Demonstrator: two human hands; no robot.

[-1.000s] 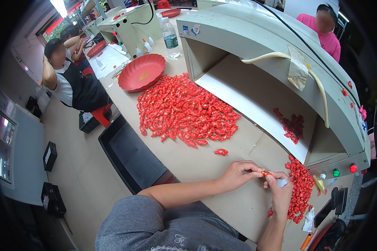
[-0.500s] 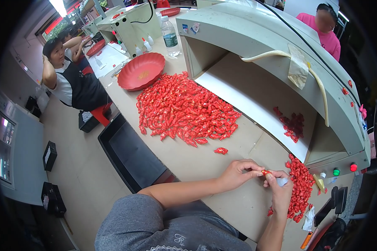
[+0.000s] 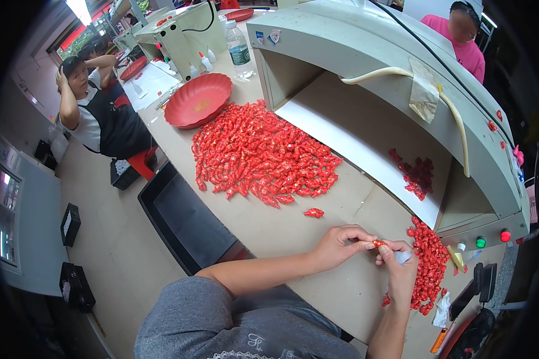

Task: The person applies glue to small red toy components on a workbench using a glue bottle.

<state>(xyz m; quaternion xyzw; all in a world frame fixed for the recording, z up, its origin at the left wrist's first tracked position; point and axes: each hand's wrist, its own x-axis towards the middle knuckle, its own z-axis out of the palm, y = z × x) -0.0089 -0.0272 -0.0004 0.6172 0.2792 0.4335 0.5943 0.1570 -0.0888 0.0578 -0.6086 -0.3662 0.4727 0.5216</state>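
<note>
Between the fingertips of both my hands is a small red piece with gold marks [image 3: 379, 243]. My left hand [image 3: 343, 248] is closed in a pinch on its left end. My right hand [image 3: 399, 272] meets it from the other side, thumb and fingers closed, and also holds a small whitish bottle [image 3: 402, 257], mostly covered by the fingers. One loose red piece [image 3: 313, 212] lies on the table beyond my left hand. A broad heap of similar red-and-gold pieces [image 3: 263, 152] spreads farther left. Just right of my right hand is a second pile of red pieces [image 3: 429, 257].
A pale green machine housing [image 3: 365, 42] with a white bed [image 3: 341, 137] stands across the table, more red pieces inside. A red scalloped plate [image 3: 185, 110] and a water bottle [image 3: 238, 51] stand far left. A black bin [image 3: 188, 218] is below the edge. Co-workers sit beyond.
My hands keep nearly the same hold on the red piece. The co-worker at far left has raised both arms to the head. The view has shifted slightly.
</note>
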